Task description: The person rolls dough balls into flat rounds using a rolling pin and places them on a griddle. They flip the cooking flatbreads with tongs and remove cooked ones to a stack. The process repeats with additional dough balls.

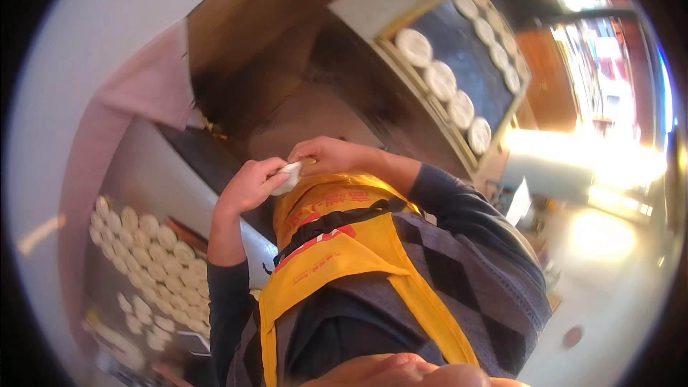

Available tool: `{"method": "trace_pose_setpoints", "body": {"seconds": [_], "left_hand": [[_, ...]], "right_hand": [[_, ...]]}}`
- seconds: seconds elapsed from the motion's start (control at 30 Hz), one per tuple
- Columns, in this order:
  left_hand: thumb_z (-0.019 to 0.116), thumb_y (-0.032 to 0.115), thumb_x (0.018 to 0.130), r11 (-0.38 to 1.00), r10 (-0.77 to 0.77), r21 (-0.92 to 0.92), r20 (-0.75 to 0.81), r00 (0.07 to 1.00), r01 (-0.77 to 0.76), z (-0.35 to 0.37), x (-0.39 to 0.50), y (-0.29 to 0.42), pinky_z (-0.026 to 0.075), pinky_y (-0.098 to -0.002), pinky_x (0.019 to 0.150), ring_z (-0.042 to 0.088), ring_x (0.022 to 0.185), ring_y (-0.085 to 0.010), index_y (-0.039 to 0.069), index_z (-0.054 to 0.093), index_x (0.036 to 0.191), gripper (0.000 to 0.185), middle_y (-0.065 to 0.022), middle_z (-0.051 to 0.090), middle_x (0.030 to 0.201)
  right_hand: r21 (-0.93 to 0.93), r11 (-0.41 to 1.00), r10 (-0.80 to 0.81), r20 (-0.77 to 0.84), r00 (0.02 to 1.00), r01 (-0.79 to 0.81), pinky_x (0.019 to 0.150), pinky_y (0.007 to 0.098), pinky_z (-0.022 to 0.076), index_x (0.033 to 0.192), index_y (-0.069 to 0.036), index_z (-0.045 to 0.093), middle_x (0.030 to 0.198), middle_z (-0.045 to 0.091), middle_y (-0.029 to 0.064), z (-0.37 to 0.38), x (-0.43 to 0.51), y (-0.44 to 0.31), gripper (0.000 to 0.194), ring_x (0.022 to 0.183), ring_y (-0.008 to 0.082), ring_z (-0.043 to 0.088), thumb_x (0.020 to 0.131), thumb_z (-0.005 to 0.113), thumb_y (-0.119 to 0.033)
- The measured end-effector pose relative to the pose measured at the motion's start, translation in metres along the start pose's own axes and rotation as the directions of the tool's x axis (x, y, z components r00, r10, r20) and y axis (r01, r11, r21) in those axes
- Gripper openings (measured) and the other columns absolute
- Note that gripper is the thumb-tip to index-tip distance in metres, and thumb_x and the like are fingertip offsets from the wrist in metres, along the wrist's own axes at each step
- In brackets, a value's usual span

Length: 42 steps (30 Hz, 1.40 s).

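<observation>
My left hand (248,185) grips a small lump of white dough (287,178) in front of my waist. Close against it, my right hand (330,153) pinches a short, light-brown stick-like tool (308,162), perhaps wooden. The tool's tip is at the dough's edge; whether it presses in is hidden by the fingers. Below both hands hangs my yellow apron (322,258), which bears writing. To my left, many round dough pieces (156,252) lie in close rows on a worktop (145,172), with several smaller dough bits (142,314) nearer me.
On the right, a wood-framed tray with a dark surface (457,59) holds flat white dough rounds (441,80) along two sides. A brown wooden piece (185,234) lies beside the left rows. A long dough strip (115,341) is at lower left. Strong light glares at right.
</observation>
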<state>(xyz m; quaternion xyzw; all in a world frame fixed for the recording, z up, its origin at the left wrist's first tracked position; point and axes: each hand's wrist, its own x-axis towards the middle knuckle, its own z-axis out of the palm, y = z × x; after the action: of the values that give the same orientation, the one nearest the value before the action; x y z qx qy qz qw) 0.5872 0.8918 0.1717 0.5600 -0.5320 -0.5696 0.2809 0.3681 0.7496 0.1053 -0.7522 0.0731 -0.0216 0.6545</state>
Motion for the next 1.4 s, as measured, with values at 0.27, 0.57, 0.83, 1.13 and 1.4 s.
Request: {"method": "trace_pose_setpoints", "body": {"seconds": [0.27,0.57,0.83,1.13,1.4], "left_hand": [[0.074,0.013,0.09,0.925,0.137,0.242,0.506,0.851,-0.293,0.118,0.214,0.127,0.055,-0.0393,0.077,0.074,0.086,-0.0315,0.001,0.07,0.11,0.023,-0.019,0.076,0.096],[0.07,0.014,0.093,0.613,0.386,0.343,0.656,0.649,-0.712,0.331,0.486,0.226,0.055,-0.0445,0.077,0.069,0.091,-0.0395,0.008,0.074,0.114,0.022,-0.0185,0.073,0.098],[0.067,0.008,0.09,0.141,0.697,0.411,0.604,0.385,-0.9,0.427,0.568,0.151,0.053,-0.0451,0.096,0.066,0.11,-0.0306,0.006,0.07,0.114,0.024,-0.0106,0.069,0.121],[0.069,0.013,0.086,0.119,0.566,0.497,0.677,0.47,-0.859,0.416,0.46,0.129,0.042,-0.055,0.116,0.058,0.134,-0.0303,0.006,0.069,0.118,0.033,-0.0131,0.065,0.133],[0.066,0.009,0.084,0.159,0.697,0.511,0.548,0.463,-0.845,0.413,0.546,0.169,0.052,-0.0396,0.089,0.063,0.112,-0.026,0.007,0.071,0.1,0.017,-0.0065,0.068,0.115]], "right_hand": [[0.201,0.908,0.417,-0.507,0.754,-0.367,0.082,0.0322,0.0541,0.118,-0.002,0.072,0.098,0.073,0.0071,-0.08,-0.229,-0.019,0.025,0.091,0.0155,0.066,0.095,0.072,-0.013],[0.016,0.879,0.149,-0.959,0.243,-0.477,0.085,0.0364,0.0541,0.111,-0.003,0.074,0.102,0.074,0.0126,-0.23,-0.457,0.027,0.018,0.095,0.0259,0.07,0.094,0.072,-0.007],[-0.509,0.509,-0.194,-0.853,0.484,-0.694,0.1,0.044,0.0493,0.11,-0.004,0.07,0.12,0.067,0.0118,-0.266,-0.537,0.129,0.028,0.116,0.0337,0.061,0.082,0.064,-0.003],[-0.44,0.49,-0.164,-0.894,0.416,-0.753,0.101,0.0484,0.0493,0.117,0.002,0.067,0.133,0.062,0.0218,-0.17,-0.502,0.112,0.037,0.121,0.0394,0.06,0.081,0.064,-0.006],[-0.41,0.45,-0.122,-0.908,0.4,-0.793,0.103,0.046,0.0481,0.113,-0.006,0.067,0.126,0.063,0.0145,-0.237,-0.532,0.123,0.028,0.123,0.0349,0.059,0.086,0.065,-0.009]]}}
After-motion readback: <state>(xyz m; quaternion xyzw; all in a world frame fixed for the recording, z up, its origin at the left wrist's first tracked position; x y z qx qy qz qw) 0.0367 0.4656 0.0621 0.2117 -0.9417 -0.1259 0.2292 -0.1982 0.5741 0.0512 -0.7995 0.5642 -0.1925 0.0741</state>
